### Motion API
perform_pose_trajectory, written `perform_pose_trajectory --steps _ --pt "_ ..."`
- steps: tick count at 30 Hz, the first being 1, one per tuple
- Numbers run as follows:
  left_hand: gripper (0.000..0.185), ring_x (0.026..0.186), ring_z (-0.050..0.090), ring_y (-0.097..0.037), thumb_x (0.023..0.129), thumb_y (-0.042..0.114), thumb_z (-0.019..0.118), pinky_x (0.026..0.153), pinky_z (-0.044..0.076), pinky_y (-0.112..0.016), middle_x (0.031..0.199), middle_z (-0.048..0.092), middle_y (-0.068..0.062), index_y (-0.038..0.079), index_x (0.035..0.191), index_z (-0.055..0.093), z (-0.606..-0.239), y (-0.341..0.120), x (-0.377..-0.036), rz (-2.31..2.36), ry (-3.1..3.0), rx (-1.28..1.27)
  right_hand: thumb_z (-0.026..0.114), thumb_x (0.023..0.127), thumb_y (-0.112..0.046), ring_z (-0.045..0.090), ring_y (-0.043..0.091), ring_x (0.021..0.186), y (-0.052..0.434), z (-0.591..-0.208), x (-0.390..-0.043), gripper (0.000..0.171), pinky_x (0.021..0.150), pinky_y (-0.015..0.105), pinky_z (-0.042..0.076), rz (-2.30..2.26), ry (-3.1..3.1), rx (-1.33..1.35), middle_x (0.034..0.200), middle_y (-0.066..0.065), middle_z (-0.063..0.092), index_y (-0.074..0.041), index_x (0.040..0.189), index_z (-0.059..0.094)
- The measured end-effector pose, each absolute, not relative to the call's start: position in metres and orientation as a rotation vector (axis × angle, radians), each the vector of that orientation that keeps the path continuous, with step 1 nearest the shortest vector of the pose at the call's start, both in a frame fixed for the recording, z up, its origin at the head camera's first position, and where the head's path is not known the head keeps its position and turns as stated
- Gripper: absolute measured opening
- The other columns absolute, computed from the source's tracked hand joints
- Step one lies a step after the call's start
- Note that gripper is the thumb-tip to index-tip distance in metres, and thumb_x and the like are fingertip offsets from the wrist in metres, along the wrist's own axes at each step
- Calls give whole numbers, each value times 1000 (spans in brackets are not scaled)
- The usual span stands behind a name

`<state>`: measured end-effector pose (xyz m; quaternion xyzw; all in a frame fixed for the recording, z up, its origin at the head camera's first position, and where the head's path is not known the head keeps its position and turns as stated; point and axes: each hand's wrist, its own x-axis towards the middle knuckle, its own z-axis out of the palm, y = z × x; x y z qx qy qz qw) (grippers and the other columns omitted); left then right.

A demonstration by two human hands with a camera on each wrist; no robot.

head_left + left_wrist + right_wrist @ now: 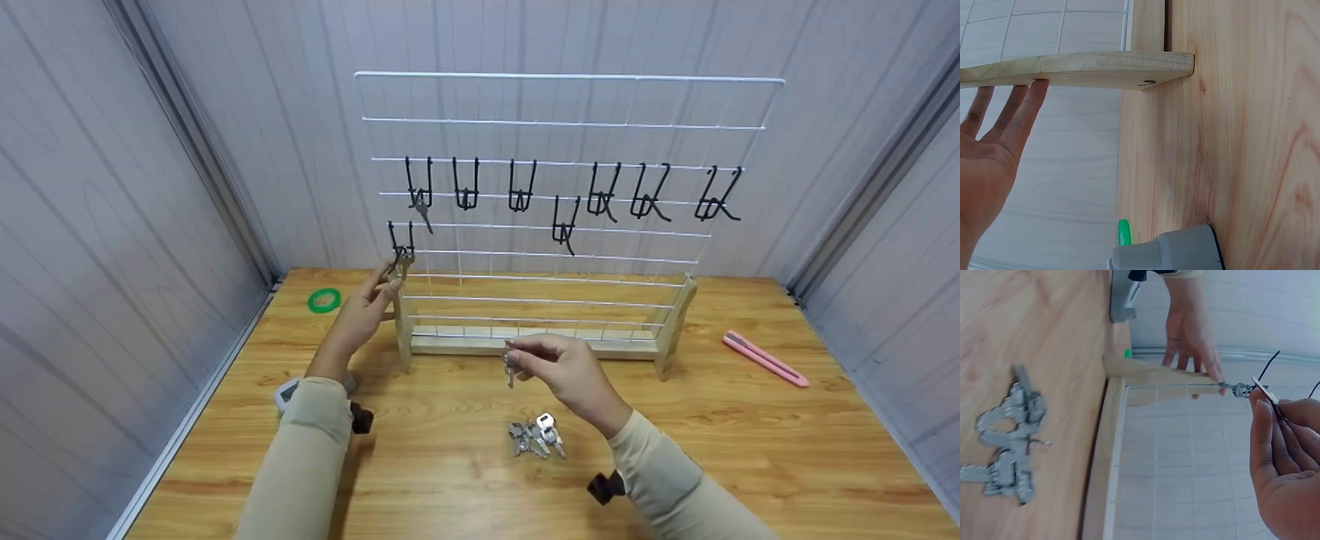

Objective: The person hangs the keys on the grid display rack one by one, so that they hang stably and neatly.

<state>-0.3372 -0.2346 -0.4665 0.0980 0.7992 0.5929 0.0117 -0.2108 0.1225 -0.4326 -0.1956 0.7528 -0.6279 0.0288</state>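
Note:
My left hand grips the left wooden post of a white wire rack, its fingers passing behind it and thumb in front. Right beside the thumb, a key hangs from the lower left black hook. Another key hangs on the hook above. In front of the rack, my right hand pinches a silver key between thumb and fingers. Below that hand, a small pile of silver keys lies on the wooden table; it looks blurred in the right wrist view.
Several more black hooks hang across the upper wires. On the left are a green ring and a grey device, partly behind my left sleeve in the head view. At the right lies a pink cutter. Panel walls enclose the table.

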Motion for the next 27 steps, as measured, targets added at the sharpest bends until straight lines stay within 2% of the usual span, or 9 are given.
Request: perform_pose_trajectory --steps 6,14,24,27 --pt "64 152 47 -43 114 37 52 115 55 -56 167 36 -24 24 171 27 -469 -234 -340 1858 2502 299 72 103 -13 78 12 89 108 -402 -217 29 84 29 69 -2004 2276 -642 115 22 79 2 128 75" --pt "64 152 46 -44 115 36 50 115 56 -55 165 37 -25 21 172 25 -468 -234 -338 1866 2509 315 67 106 -11 82 20 93 87 -366 -229 30 87 34 69 -2160 2154 -617 117 21 78 3 133 71" --pt "64 153 46 -44 115 36 51 115 55 -58 167 36 -25 22 172 26 -469 -235 -338 1864 2498 315 64 108 -8 81 18 92 68 -337 -244 30 87 30 68 -2318 2043 -569 119 23 73 5 134 69" --pt "65 155 43 -45 115 37 50 117 53 -60 169 32 -26 23 172 23 -468 -235 -338 1855 2496 328 64 107 -7 82 22 91 63 -329 -247 27 86 31 69 -2357 2038 -572 117 26 74 5 131 70"
